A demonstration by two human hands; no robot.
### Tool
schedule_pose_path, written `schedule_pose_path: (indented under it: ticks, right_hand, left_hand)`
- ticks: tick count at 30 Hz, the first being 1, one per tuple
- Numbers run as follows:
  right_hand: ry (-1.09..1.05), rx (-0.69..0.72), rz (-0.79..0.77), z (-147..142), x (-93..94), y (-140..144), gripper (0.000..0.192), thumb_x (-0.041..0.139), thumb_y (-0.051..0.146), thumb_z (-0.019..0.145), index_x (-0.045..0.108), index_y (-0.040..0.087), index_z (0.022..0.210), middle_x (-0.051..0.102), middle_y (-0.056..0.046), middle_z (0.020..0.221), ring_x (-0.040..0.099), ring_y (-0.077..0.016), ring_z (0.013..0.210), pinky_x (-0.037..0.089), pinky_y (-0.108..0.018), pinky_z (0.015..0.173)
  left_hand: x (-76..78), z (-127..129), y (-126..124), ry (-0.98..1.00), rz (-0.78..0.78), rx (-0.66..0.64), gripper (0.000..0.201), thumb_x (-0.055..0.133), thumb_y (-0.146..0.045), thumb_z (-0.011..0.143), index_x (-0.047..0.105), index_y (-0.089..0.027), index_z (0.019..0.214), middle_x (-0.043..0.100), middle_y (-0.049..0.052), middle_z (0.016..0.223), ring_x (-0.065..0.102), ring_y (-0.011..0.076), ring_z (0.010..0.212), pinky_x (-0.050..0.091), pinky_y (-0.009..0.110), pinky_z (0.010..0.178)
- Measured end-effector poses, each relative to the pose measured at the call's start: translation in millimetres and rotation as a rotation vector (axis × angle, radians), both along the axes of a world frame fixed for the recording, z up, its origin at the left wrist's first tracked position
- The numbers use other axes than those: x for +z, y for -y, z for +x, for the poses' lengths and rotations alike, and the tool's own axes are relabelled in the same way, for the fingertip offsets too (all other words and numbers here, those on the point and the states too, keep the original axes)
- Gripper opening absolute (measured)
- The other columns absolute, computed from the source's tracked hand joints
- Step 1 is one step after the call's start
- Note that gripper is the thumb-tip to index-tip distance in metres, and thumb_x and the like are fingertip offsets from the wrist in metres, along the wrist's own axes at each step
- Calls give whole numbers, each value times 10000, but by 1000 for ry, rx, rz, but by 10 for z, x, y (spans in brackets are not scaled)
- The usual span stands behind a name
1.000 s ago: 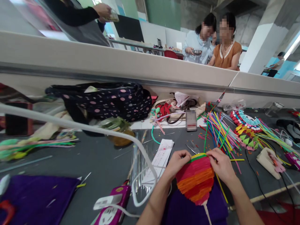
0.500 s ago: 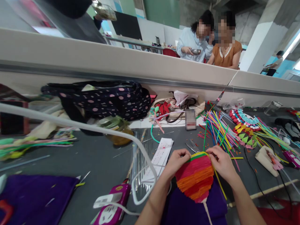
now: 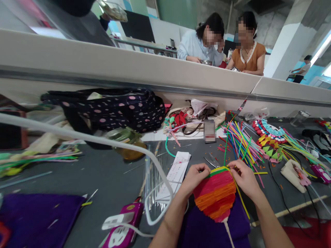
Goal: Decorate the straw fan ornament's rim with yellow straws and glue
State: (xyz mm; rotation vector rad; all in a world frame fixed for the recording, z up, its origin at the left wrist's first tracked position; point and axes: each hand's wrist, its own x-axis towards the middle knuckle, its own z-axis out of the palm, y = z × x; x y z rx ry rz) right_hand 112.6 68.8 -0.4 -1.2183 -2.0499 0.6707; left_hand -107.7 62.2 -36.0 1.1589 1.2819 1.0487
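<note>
A leaf-shaped piece [image 3: 216,196] in bands of red, orange and pink, with a pale stem pointing down, is held up between my hands. Along its top edge runs a green and yellow strip. My left hand [image 3: 198,175] pinches the top left corner. At the top right corner, my right hand [image 3: 241,175] is closed with thumb and fingers together, and a yellow strip [image 3: 241,198] hangs down below it. Dark purple cloth [image 3: 204,230] lies beneath the piece. Just beyond it are scissors [image 3: 212,160], partly hidden.
Colourful chenille stems [image 3: 243,143] are heaped to the right. A glass jar [image 3: 126,141] and a spotted bag [image 3: 113,110] stand at the back left. A white curved tube [image 3: 103,137] crosses the left side. A purple device [image 3: 125,224] lies nearer. Two people sit beyond the partition [image 3: 155,67].
My hands and the leaf-shaped piece stay almost still. Across the partition, the person in light blue has leaned forward and lowered a metal bowl. The view has shifted slightly.
</note>
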Motion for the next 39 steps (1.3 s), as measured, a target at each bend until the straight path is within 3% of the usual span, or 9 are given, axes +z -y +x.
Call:
schedule_pose_path:
  ticks: [21,28,39]
  right_hand:
    - [13,4,-36,14,42,43,223,471,86,801,577,229,934,582,-5,928,582,-132,740,437,-227,659]
    - [14,8,-8,25,70,45,204,448,83,807,582,219,877,579,-18,900,587,-157,802,427,-236,673]
    - [3,56,11,47,74,52,373,410,43,813,662,243,1000,595,-34,961,611,-172,881,446,-263,759]
  left_hand:
    - [-5,-3,8,10,19,-9,133,548,-246,624,611,-149,558,541,-8,565,449,114,564,338,211,536]
    - [0,-1,11,15,19,-2,147,552,-259,630,613,-154,547,538,-17,556,455,109,553,341,206,537]
    - [34,13,17,5,23,0,145,555,-259,623,616,-153,546,545,-6,557,454,116,554,335,212,528]
